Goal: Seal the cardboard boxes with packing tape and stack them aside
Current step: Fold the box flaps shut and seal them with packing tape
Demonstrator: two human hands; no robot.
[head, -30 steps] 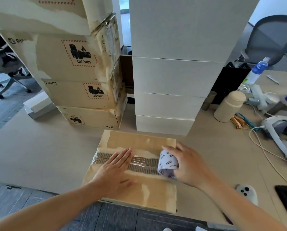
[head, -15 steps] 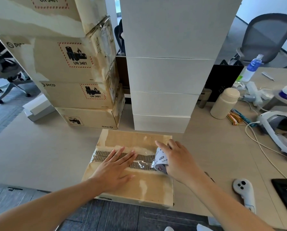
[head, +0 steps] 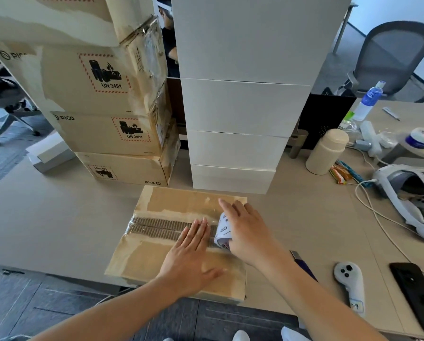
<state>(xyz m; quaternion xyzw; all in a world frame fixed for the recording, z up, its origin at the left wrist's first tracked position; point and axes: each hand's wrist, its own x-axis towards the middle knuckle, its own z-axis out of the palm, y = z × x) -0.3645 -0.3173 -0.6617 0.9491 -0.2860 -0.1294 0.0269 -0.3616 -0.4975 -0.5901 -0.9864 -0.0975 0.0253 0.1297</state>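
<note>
**Carton on table, tape roll at seam: handling notes**

The cardboard box (head: 142, 257) lies flat on the table (head: 46, 230). Its near edge sits at the table's near edge and appears to hang slightly over it.

Left hand (head: 191, 262): grip apart, fingers straight and together, palm pressing the lid across the centre seam.

Right hand (head: 250, 232): grip curled round the tape roll (head: 222, 233). The roll stands on the seam toward the box's right end, just beside the left fingertips. A glossy clear strip covers the seam to the left of the roll.

Assessment:
- **Box:** It is shallow and judged light, stiff at the edges and likely to flex mid-lid.
- **Seam:** The outer paper is torn away along it, exposing the corrugation. Tape may bond poorly there and should be rubbed down firmly.
- **Lifting:** Take the box at its two short ends, fingers underneath, not by the lid.
- **Tape:** The film is thin and sticky and could fold on itself. Hold the roll by its sides.

Behind the box, a stack of brown boxes (head: 107, 134) stands at the left and a stack of white boxes (head: 235, 107) at the right. Both are tall. I cannot tell which stack is meant to receive this box.
</note>
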